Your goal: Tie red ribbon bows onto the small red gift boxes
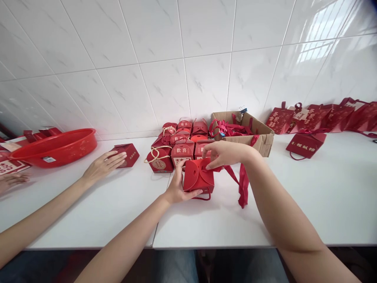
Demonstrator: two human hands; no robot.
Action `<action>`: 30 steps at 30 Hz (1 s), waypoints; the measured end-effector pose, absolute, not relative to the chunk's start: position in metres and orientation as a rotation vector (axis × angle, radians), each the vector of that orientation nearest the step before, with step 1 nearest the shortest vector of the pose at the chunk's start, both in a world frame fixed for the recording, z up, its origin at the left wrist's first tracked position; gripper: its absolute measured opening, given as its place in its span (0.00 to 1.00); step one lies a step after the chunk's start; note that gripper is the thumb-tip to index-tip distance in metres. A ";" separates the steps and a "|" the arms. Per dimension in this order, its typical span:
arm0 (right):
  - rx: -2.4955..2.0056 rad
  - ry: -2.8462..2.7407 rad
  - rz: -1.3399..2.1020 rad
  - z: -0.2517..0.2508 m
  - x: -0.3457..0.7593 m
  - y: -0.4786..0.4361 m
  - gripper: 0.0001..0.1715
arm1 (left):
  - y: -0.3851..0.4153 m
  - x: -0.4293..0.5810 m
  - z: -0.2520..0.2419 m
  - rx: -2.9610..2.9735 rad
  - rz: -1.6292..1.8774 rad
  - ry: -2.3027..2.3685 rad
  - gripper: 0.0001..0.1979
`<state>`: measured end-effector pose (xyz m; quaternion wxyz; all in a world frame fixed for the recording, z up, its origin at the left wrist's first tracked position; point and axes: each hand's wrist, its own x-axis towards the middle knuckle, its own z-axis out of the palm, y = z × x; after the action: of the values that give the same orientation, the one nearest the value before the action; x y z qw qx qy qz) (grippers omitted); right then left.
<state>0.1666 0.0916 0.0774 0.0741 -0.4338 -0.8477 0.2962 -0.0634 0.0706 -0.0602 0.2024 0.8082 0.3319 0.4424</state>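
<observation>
A red gift box [198, 181] with round overlapping flaps is tilted towards me just above the white table, a red cord handle hanging under it. My left hand [176, 186] grips its left side, thumb along the lower edge. With curled fingers, my right hand [226, 153] pinches the flap at its upper right; the exact fingertip contact is partly hidden. Close behind stand several red gift boxes [182, 149], some with rope handles. Dark red ribbon [244, 188] trails onto the table below my right wrist.
A cardboard box [262, 142] of red ribbons stands against the tiled wall. Red gift bags [281, 120] line the back right, with a dark red box [306, 144] before them. At left, a co-worker's hand [103, 165] touches another dark red box [131, 155] beside a red basin [67, 147].
</observation>
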 end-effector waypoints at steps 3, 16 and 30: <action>-1.241 -2.618 0.850 0.074 0.158 0.093 0.19 | 0.071 -0.064 -0.062 2.241 1.224 0.934 0.49; -1.059 -2.675 0.782 0.070 0.161 0.102 0.11 | 0.069 -0.062 -0.060 2.215 1.179 0.893 0.50; -0.563 -2.553 1.352 0.061 0.176 0.121 0.09 | 0.068 -0.063 -0.059 2.155 1.087 0.823 0.48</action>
<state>0.1763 0.1206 0.0606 0.0988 -0.1903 -0.8631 0.4572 -0.0633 0.0679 -0.0590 0.2917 0.8083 0.3086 0.4078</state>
